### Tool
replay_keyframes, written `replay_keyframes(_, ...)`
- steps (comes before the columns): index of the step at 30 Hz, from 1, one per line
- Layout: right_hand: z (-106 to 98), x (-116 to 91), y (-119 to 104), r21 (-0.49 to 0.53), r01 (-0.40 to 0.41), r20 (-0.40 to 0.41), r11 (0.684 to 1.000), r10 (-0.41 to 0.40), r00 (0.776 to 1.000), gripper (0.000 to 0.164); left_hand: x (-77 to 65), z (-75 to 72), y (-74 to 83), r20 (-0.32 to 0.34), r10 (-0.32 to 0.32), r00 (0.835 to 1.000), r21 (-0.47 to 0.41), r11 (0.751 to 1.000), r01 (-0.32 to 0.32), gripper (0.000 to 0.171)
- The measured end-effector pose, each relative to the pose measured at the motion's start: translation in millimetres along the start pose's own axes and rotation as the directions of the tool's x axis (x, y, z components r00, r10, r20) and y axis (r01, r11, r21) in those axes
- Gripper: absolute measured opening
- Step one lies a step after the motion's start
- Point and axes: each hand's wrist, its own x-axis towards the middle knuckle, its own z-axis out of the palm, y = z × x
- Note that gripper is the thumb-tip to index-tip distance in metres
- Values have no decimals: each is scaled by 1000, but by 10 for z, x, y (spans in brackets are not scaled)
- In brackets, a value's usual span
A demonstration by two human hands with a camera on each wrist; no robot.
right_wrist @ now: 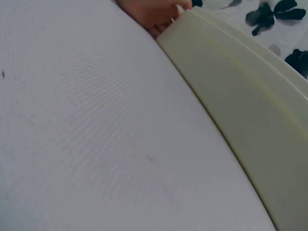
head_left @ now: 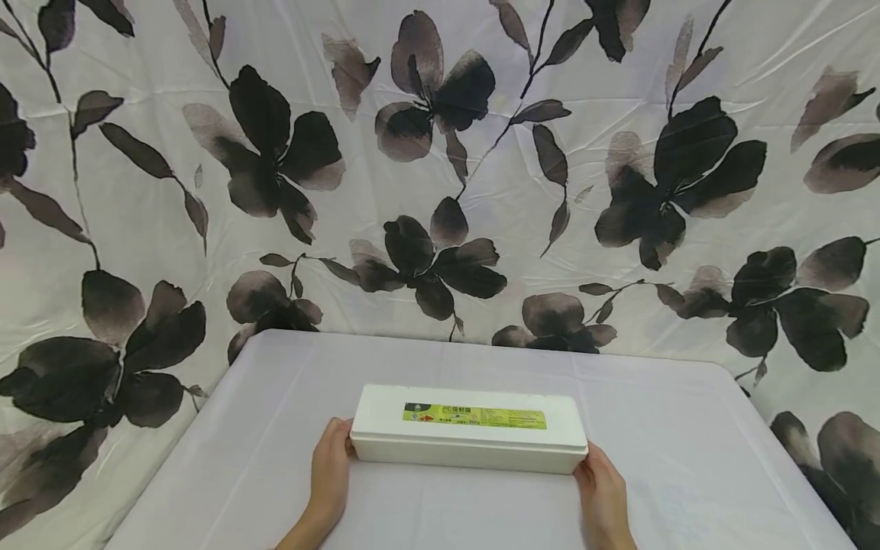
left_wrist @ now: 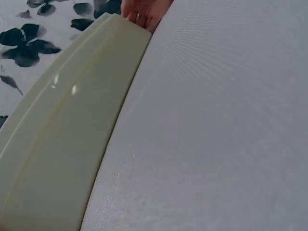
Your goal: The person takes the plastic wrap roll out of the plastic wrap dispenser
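A long white cling film box (head_left: 467, 455) lies on the white table, its lid down and a yellow-green label (head_left: 474, 416) on top. My left hand (head_left: 330, 470) grips its left end, and my right hand (head_left: 605, 493) grips the right end with the fingers against the side. In the left wrist view the front wall of the box (left_wrist: 77, 120) runs up to the right hand (left_wrist: 148, 10). The right wrist view has the same wall (right_wrist: 240, 106), with the left hand (right_wrist: 154, 13) at the far end. Fingertips behind the ends are hidden.
The table (head_left: 275, 397) has a white cover and rounded far corners. Beyond it hangs a white cloth (head_left: 536, 283) with dark flowers, which also shows along both sides of the table.
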Motion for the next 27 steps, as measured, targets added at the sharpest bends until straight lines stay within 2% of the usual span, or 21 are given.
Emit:
replay_keyframes(5, -31, 24, -20, 29, -20, -196, 999, 25, 980, 47, -14, 12, -6, -14, 36, 999, -66, 997, -36, 46)
replay_keyframes(10, -25, 23, -22, 27, 15, -288, 1000, -7, 958, 46, -8, -13, 5, 13, 112, 994, -136, 985, -110, 48)
replay_keyframes(15, -22, 9, -32, 44, 46, -296, 998, -31, 955, 46, -11, -26, 19, 34, 142, 989, -159, 978, -135, 49)
replay_keyframes(20, -23, -1, -38, 30, 44, -289, 999, -34, 957, 47, 1, -8, 17, 50, 137, 989, -170, 977, -127, 48)
replay_keyframes(24, -24, -2, -50, -20, 12, -257, 1000, -16, 966, 52, 11, 10, 7, 57, 115, 992, -129, 986, -106, 46)
replay_keyframes(27, -28, -1, -68, -57, -14, -233, 998, 0, 972, 57, 17, 19, -6, 58, 122, 991, -96, 989, -116, 45)
